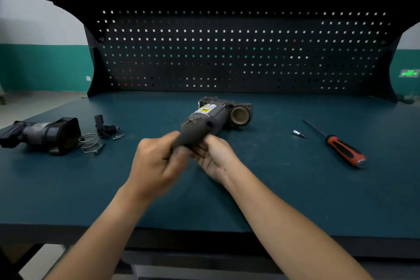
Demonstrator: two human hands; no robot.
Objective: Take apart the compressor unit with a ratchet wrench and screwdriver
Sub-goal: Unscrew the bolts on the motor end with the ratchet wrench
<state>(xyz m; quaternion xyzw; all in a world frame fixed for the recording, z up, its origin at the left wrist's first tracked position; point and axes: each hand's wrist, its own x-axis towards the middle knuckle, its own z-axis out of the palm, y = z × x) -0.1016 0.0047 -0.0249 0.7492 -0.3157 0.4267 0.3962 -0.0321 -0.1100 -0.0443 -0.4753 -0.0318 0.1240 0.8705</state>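
The grey compressor unit [216,112] lies mid-bench, its motor cylinder with a yellow warning label pointing toward me and a brass-coloured round port at its far right. Both hands are at its near end. My left hand [156,163] grips a dark, blurred part [187,138] there, fingers curled round it. My right hand [214,157] cups the same end from below and the right. A red-and-black screwdriver [341,146] lies on the bench to the right, with a small silver socket bit [297,133] beside it. No ratchet wrench is in view.
At the left of the green bench top [295,188] lie a removed dark housing [43,135], a wire spring clip [89,142], a small black fitting [103,126] and loose screws [118,137]. A black pegboard [227,52] backs the bench.
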